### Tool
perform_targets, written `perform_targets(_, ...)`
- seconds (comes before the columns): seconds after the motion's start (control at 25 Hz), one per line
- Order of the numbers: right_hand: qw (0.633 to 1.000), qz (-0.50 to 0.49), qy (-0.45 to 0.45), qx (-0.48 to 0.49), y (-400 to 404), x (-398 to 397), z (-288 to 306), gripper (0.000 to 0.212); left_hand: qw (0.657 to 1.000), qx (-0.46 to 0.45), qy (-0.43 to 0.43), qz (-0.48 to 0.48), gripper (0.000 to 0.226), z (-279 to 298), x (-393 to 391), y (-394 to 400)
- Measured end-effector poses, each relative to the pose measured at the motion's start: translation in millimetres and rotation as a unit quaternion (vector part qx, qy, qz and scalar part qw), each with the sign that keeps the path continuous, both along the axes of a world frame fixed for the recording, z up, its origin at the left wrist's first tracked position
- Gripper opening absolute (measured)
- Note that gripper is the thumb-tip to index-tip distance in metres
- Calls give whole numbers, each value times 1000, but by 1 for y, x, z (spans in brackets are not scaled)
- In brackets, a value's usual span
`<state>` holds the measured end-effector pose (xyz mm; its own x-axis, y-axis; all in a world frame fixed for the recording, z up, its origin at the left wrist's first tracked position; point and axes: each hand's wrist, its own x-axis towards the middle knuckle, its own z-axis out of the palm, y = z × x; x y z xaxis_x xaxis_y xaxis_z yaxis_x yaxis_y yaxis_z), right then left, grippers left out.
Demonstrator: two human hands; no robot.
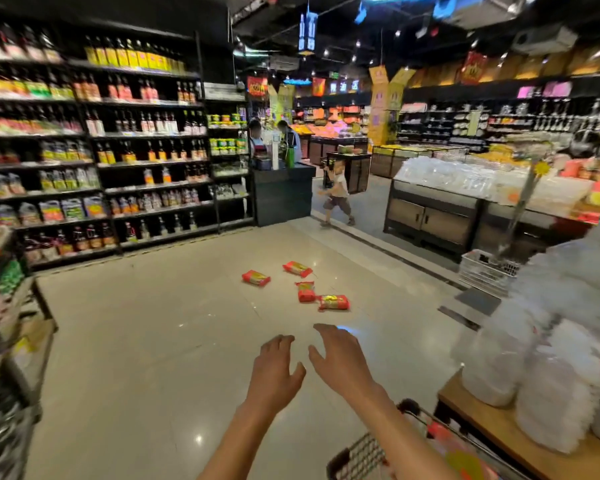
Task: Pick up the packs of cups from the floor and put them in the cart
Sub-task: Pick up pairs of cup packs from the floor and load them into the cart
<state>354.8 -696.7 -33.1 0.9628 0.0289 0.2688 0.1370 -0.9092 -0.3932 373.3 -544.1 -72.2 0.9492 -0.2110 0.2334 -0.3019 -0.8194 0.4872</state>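
Note:
Several red packs lie scattered on the shiny cream floor ahead: one at the left [256, 277], one farthest back [297, 268], one in the middle [306, 291] and one nearest to me [333, 302]. My left hand [275, 370] and my right hand [341, 358] are stretched forward side by side above the floor, fingers apart, holding nothing, short of the nearest pack. The wire cart [364, 459] sits at the bottom right, under my right forearm, with something red and yellow inside it.
Shelves of bottles [118, 150] line the left side. A wooden stand [506, 434] with stacked clear plastic ware [548, 375] is at the right, a white basket [489, 271] beyond it. A child [338, 192] runs in the aisle behind; two people stand at a dark counter [281, 192].

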Motion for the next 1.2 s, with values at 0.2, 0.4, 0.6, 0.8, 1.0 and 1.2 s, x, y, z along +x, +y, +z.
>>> perform_targets(0.2,999,-21,17,16,66,100,-12,54,999,48,1,-27,62,-1,88,67)
perform_targets(0.4,998,-29,46,-15,106,187,-27,53,995,88,19,-45,61,-15,181,110)
perform_targets(0.6,997,-56,39,-42,101,289,-42,50,994,95,22,-58,61,-26,289,104)
perform_targets(0.8,995,-87,11,-45,79,433,-63,46,991,109,6,-73,60,-27,432,89)
perform_targets(1.0,993,-110,-15,-52,53,568,-65,38,987,140,-8,-82,59,-12,579,70)
perform_targets(1.2,989,-126,1,-72,27,682,-68,41,985,145,-9,-95,61,-18,701,44)
